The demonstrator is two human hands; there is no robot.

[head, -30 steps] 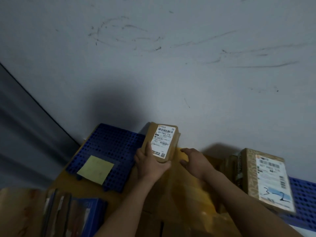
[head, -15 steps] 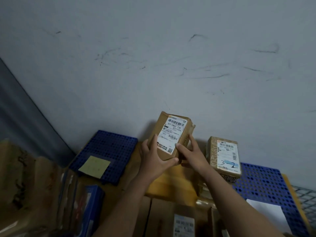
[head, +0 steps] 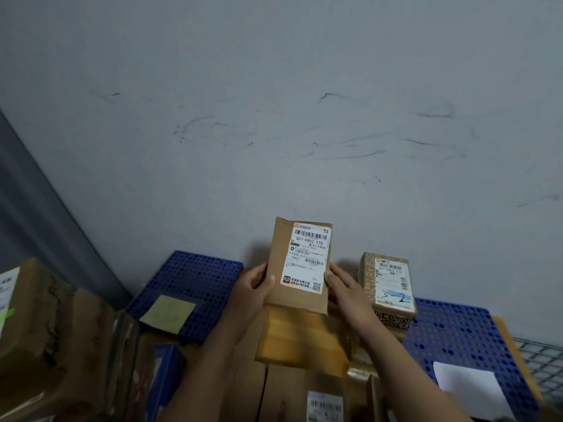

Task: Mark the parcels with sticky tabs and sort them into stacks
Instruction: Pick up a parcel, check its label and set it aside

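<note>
A small brown cardboard parcel with a white shipping label is raised in front of the grey wall. My left hand grips its lower left edge, thumb across the front. Its lower right edge is held by my right hand. To the right a patterned parcel, with a blue tab marked "3-2" on its label, rests at the left edge of a blue perforated pallet. A yellow sticky note lies on another blue pallet at the left.
Under the hands sit a yellowish box and more cardboard boxes. Worn cartons stand at the left. A white sheet lies on the right pallet, with a wire rack beyond. The scuffed grey wall fills the background.
I lifted the labelled parcel off the pile and turned it upright to face me. My right hand came off the yellowish box and took the parcel's right edge. The view shifted right.
</note>
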